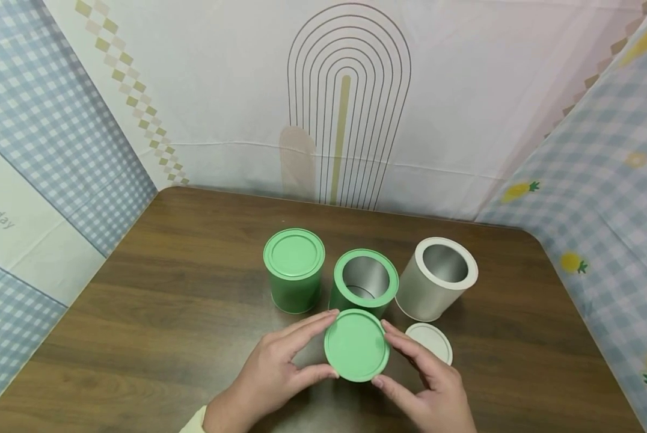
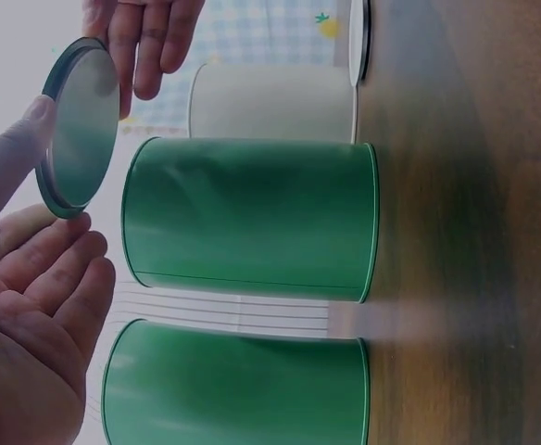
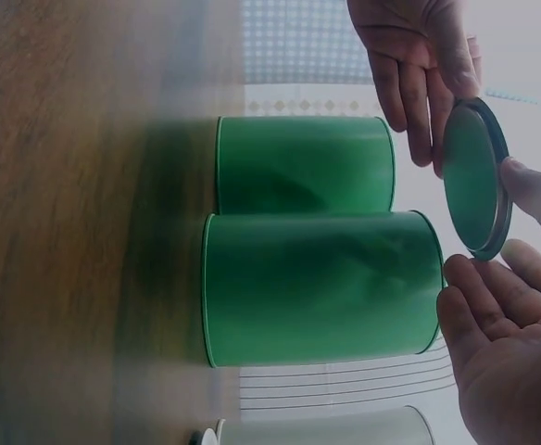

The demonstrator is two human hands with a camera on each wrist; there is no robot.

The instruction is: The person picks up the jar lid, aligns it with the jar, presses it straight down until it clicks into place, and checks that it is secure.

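Observation:
A round green lid is held between both hands, low in front of the open green can. My left hand pinches its left edge between thumb and fingertips. On the opposite edge, my right hand grips with thumb and fingers. Both wrist views show the lid raised off the table, near the level of the can's top, with its paler underside visible. The open can shows a bare metal inside and a green rim.
To the left stands another green can with its lid on. A white can, open at the top, is at the right, with a white lid before it. The brown wooden table ends at a patterned cloth backdrop.

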